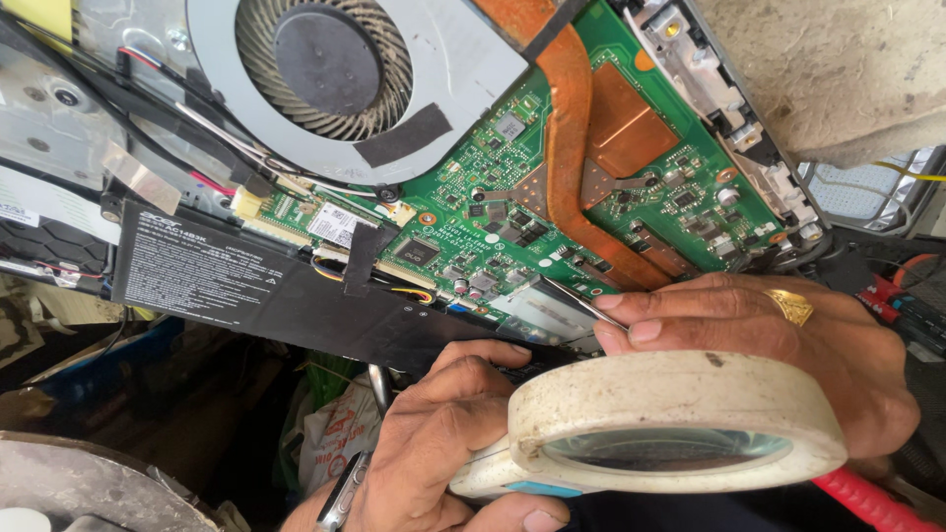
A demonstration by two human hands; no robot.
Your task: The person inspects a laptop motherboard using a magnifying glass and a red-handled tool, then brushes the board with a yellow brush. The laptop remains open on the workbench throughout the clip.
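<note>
Over an opened laptop (325,197) seen from the head camera, two bare hands work at the lower edge of its one green circuit board (512,187). At right, the right hand (778,345), palm down and wearing one gold ring (791,306) on a finger, pinches one pair of thin metal tweezers (581,302) between thumb and forefinger, the grip closed on them, their tips lying on the board's edge beside a silvery shield plate (542,307). Below it, the left hand (443,443) curls its fingers around the pale handle of one round, off-white magnifying glass (670,419), the grip clenched on it, the lens held level just under the right hand and nearer the camera than the board. One watch (342,493) shows at the left wrist. Inside the machine lie one round cooling fan (325,64) at the top, one copper heat pipe (572,138) curving across the board, and one long black battery (246,286) along the near edge. One red cable (867,498) runs at the lower right corner.
</note>
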